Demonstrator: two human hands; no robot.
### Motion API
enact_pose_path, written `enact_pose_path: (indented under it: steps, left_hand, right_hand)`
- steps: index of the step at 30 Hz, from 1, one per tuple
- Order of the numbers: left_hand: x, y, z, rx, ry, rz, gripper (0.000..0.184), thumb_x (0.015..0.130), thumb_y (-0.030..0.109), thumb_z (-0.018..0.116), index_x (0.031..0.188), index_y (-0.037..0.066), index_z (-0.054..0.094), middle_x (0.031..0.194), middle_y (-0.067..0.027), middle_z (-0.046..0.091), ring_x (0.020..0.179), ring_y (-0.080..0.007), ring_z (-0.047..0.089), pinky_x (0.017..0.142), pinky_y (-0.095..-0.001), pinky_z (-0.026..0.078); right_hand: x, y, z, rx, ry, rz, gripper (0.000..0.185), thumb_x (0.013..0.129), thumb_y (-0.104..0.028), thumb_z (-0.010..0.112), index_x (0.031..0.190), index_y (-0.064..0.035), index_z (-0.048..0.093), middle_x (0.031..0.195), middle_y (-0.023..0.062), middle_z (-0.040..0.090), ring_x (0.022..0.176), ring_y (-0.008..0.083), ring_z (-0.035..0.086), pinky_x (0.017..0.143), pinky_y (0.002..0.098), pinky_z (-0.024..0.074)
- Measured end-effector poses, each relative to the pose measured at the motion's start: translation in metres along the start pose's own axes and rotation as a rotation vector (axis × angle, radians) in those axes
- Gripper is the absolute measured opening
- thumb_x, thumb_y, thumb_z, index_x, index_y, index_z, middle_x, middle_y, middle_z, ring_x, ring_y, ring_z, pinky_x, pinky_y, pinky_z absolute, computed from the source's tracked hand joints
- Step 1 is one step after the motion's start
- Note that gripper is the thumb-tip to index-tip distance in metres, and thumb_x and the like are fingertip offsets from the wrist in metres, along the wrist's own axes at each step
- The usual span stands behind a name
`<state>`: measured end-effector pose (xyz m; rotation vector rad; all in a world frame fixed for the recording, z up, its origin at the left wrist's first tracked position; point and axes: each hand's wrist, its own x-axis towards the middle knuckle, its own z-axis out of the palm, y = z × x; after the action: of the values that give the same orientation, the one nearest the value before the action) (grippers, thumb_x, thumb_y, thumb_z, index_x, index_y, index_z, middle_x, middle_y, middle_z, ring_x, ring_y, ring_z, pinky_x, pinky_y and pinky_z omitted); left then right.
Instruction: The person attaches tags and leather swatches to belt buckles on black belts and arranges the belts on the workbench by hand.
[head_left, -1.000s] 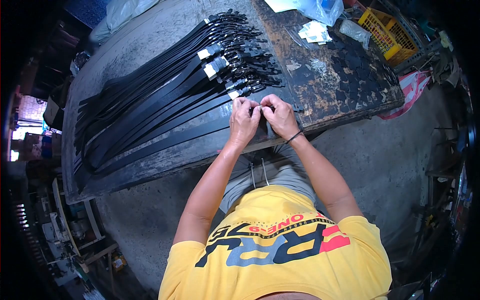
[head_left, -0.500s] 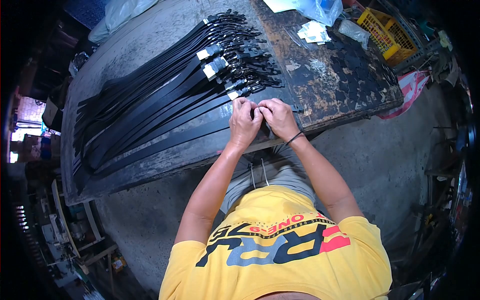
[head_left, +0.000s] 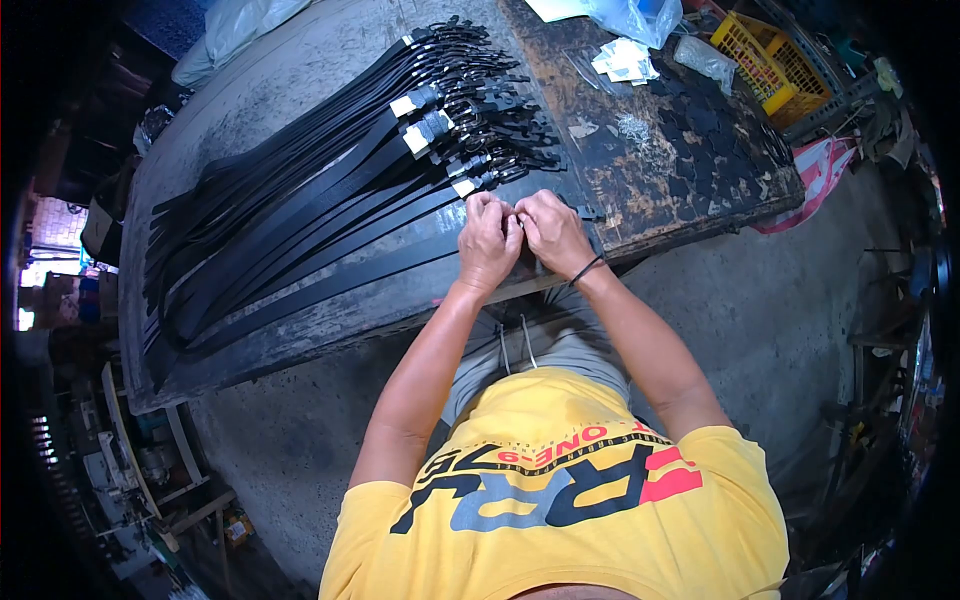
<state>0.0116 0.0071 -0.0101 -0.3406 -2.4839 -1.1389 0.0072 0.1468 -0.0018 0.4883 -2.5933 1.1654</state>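
Observation:
My left hand (head_left: 488, 242) and my right hand (head_left: 553, 232) meet over the table's near edge, fingertips pinched close together. Between them is the end of a flat black strap (head_left: 400, 259), which runs left across the tabletop. The fingers cover most of the part they grip. A short dark piece (head_left: 588, 213) shows just past my right hand. Beyond my hands lies a large pile of black straps (head_left: 300, 165), their metal-fitted ends gathered toward the right. White tags (head_left: 415, 138) are wrapped around some bundles.
The worn table (head_left: 640, 225) has a scuffed dark right side, with small loose metal bits (head_left: 633, 128), white papers (head_left: 625, 62) and clear plastic bags (head_left: 705, 62). A yellow crate (head_left: 770, 65) stands past the far right corner. Clutter lines the floor at left.
My right hand has shifted slightly up and left, its fingers still close against the left hand's. The straps on the table lie as before; the view has moved a little.

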Motion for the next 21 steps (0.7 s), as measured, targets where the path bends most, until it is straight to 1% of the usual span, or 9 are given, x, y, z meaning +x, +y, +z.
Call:
enact_pose_path:
  steps: [4,5,8,9,10,12,15,19,21]
  left_hand:
    - [0.01,-0.01,-0.016,-0.04,-0.101,0.044,0.013,0.079,0.01,0.065,0.089,0.004,0.059,0.094,-0.0143,0.056,0.081,-0.0287,0.06,0.067,-0.0368,0.049]
    - [0.011,-0.01,-0.021,-0.014,-0.069,0.05,0.018,0.077,0.012,0.068,0.088,0.003,0.057,0.094,-0.013,0.058,0.09,-0.0335,0.058,0.075,-0.0412,0.047]
    - [0.008,-0.022,-0.033,0.056,-0.072,0.133,0.022,0.076,0.016,0.071,0.089,0.004,0.058,0.097,-0.0122,0.059,0.094,-0.0329,0.057,0.08,-0.0418,0.045]
    - [0.007,-0.022,-0.037,0.106,-0.131,0.145,0.028,0.076,0.021,0.073,0.095,0.005,0.06,0.106,-0.0103,0.061,0.101,-0.0314,0.057,0.083,-0.0428,0.044]
    - [0.004,-0.019,-0.038,0.107,-0.133,0.144,0.028,0.076,0.021,0.073,0.095,0.005,0.06,0.106,-0.0103,0.061,0.101,-0.0314,0.057,0.083,-0.0428,0.044]
    - [0.0,-0.01,-0.041,0.21,-0.193,0.186,0.029,0.074,0.022,0.073,0.094,0.007,0.06,0.106,-0.0099,0.062,0.101,-0.03,0.057,0.082,-0.0407,0.043]
    - [0.003,-0.009,-0.039,0.273,-0.287,0.198,0.027,0.074,0.016,0.071,0.097,0.008,0.061,0.107,-0.0078,0.063,0.1,-0.0277,0.058,0.081,-0.0389,0.043]
    - [0.01,-0.017,-0.044,0.244,-0.388,0.335,0.029,0.074,0.011,0.069,0.102,0.009,0.062,0.108,-0.007,0.063,0.099,-0.0265,0.058,0.081,-0.0385,0.044]
    - [0.011,-0.019,-0.048,0.244,-0.394,0.325,0.03,0.074,0.01,0.069,0.103,0.009,0.062,0.108,-0.0071,0.063,0.099,-0.0267,0.058,0.082,-0.0385,0.044]
  right_hand:
    - [0.003,0.003,-0.013,0.01,-0.039,0.018,0.012,0.084,-0.011,0.06,0.096,-0.0083,0.062,0.09,0.0146,0.057,0.083,0.0378,0.06,0.072,0.046,0.0486]
    - [0.004,0.002,-0.019,-0.003,0.012,0.014,0.012,0.084,-0.011,0.061,0.096,-0.0085,0.062,0.091,0.0139,0.057,0.085,0.0367,0.06,0.073,0.0448,0.0484]
    - [0.002,0.012,-0.03,-0.032,0.032,0.005,0.011,0.08,-0.007,0.064,0.091,-0.0086,0.064,0.096,0.0104,0.057,0.092,0.0319,0.057,0.078,0.0408,0.0467]
    - [0.001,0.015,-0.032,-0.081,0.023,-0.066,0.01,0.079,-0.008,0.065,0.09,-0.0088,0.064,0.095,0.0091,0.057,0.094,0.0304,0.056,0.079,0.0399,0.0457]
    - [-0.001,0.017,-0.033,-0.131,0.013,-0.138,0.01,0.078,-0.009,0.066,0.088,-0.0091,0.064,0.095,0.0079,0.057,0.095,0.0289,0.055,0.08,0.039,0.0447]
    - [-0.006,0.02,-0.028,-0.146,0.012,-0.141,0.014,0.074,-0.014,0.07,0.087,-0.0106,0.065,0.097,0.0055,0.058,0.1,0.0272,0.052,0.083,0.039,0.0421]
    - [-0.011,0.015,-0.023,-0.172,0.016,-0.139,0.022,0.07,-0.02,0.074,0.088,-0.0125,0.065,0.101,0.0037,0.057,0.105,0.0265,0.051,0.089,0.0408,0.0387]
    - [-0.013,0.017,-0.022,-0.168,0.026,-0.136,0.022,0.07,-0.019,0.074,0.089,-0.0125,0.064,0.102,0.0037,0.058,0.106,0.0265,0.05,0.089,0.0405,0.0389]
    - [-0.013,0.017,-0.023,-0.154,0.035,-0.148,0.023,0.07,-0.019,0.074,0.089,-0.0125,0.064,0.102,0.0038,0.058,0.106,0.0265,0.051,0.089,0.0405,0.0389]
